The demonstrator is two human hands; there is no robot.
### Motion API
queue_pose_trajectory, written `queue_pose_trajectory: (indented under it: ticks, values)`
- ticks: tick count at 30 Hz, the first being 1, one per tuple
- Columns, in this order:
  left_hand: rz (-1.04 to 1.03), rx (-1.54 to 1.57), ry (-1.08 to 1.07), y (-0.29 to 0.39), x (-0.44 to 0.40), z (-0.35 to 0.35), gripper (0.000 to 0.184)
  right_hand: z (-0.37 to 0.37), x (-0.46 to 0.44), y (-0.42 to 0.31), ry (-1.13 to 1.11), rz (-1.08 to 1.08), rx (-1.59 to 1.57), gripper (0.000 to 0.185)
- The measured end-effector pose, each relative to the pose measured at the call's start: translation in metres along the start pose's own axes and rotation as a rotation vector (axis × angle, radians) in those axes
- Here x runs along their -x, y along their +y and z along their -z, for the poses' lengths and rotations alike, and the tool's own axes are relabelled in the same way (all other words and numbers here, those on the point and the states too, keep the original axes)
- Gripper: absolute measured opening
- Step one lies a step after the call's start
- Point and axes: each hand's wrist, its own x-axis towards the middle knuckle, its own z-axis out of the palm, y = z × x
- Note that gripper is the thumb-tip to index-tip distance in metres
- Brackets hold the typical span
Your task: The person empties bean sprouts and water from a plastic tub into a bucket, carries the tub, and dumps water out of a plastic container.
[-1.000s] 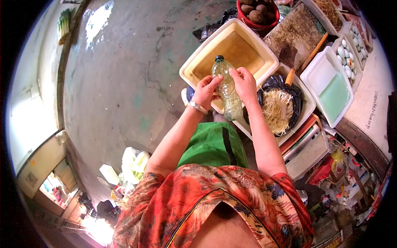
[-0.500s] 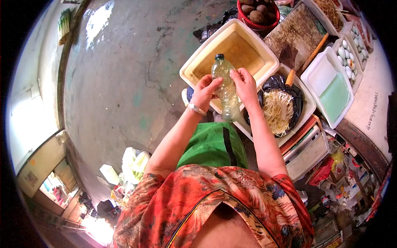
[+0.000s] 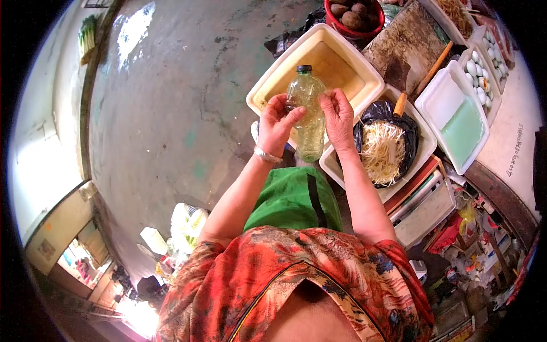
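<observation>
A clear, slightly greenish plastic bottle (image 3: 307, 122) with a black cap stands nearly upright in front of me, its walls dented and wrinkled. My left hand (image 3: 276, 128) is closed on its left side, thumb lying across the front. On the right side, my right hand (image 3: 340, 121) pinches the bottle's edge near the upper half, its fingers bent. Behind the bottle is a cream plastic tub (image 3: 268, 80) with a stained inside. Close to my right forearm, bean sprouts (image 3: 383, 153) fill a black plastic bag (image 3: 408, 132) in another pale tub (image 3: 424, 157).
A red bucket (image 3: 378, 29) of round brown roots stands at the back. To the right are a wooden-handled tool (image 3: 435, 69), a white tray (image 3: 426, 108) with green liquid or lining, and pale eggs (image 3: 477, 77). Leafy vegetables (image 3: 188, 225) lie at lower left.
The bottle has come closer to upright, its base shifting left, and it looks wider and less squeezed. Both hands have moved up slightly with it.
</observation>
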Motion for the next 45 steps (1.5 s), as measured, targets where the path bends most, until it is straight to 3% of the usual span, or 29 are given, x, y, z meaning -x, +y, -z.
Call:
queue_pose_trajectory:
  ticks: [6, 16, 19, 21, 28, 30, 31, 33, 36, 38, 40, 42, 44, 45]
  values:
    - [-0.049, -0.201, 0.018, 0.013, 0.008, -0.006, 0.039, -0.002, 0.003, -0.002, 0.008, 0.000, -0.083, 0.016]
    - [-0.075, -0.203, 0.011, 0.018, 0.014, -0.011, 0.042, 0.000, 0.005, -0.011, -0.020, -0.027, -0.117, 0.018]
    - [-0.124, -0.271, 0.008, 0.019, 0.019, -0.011, 0.045, 0.000, 0.007, -0.015, -0.029, -0.015, -0.101, 0.018]
    - [-0.235, -0.557, 0.023, 0.021, 0.022, -0.011, 0.048, 0.000, 0.007, -0.016, -0.076, -0.022, -0.143, 0.018]
    - [-0.411, -0.680, 0.019, 0.009, 0.020, -0.009, 0.053, 0.001, 0.013, -0.027, -0.105, -0.129, -0.219, 0.018]
    - [-0.287, -0.515, 0.015, 0.003, 0.020, -0.006, 0.067, 0.001, 0.014, -0.024, -0.079, -0.181, -0.247, 0.018]
    - [-0.285, -0.516, 0.011, 0.002, 0.022, -0.004, 0.067, 0.001, 0.015, -0.017, -0.075, -0.181, -0.248, 0.018]
    - [-0.083, -0.541, -0.046, 0.003, 0.027, 0.003, 0.083, -0.003, 0.016, -0.004, -0.035, -0.136, -0.235, 0.019]
    - [-0.138, -0.539, -0.145, -0.019, 0.035, 0.019, 0.088, -0.013, 0.024, -0.007, -0.041, -0.284, -0.253, 0.020]
    - [-0.169, -0.380, -0.091, -0.028, 0.040, 0.030, 0.085, -0.019, 0.029, -0.003, -0.101, -0.265, -0.261, 0.021]
    - [0.106, -0.128, 0.076, -0.016, 0.051, 0.052, 0.077, -0.024, 0.038, -0.006, -0.125, -0.326, -0.352, 0.021]
    - [0.141, -0.069, 0.135, 0.000, 0.063, 0.071, 0.069, -0.018, 0.052, 0.017, -0.112, -0.373, -0.331, 0.022]
    - [0.136, -0.168, 0.182, 0.006, 0.073, 0.094, 0.058, -0.006, 0.065, 0.035, -0.218, -0.524, -0.142, 0.023]
    - [0.145, -0.188, 0.172, 0.010, 0.075, 0.103, 0.054, -0.002, 0.071, 0.049, -0.242, -0.489, -0.027, 0.025]
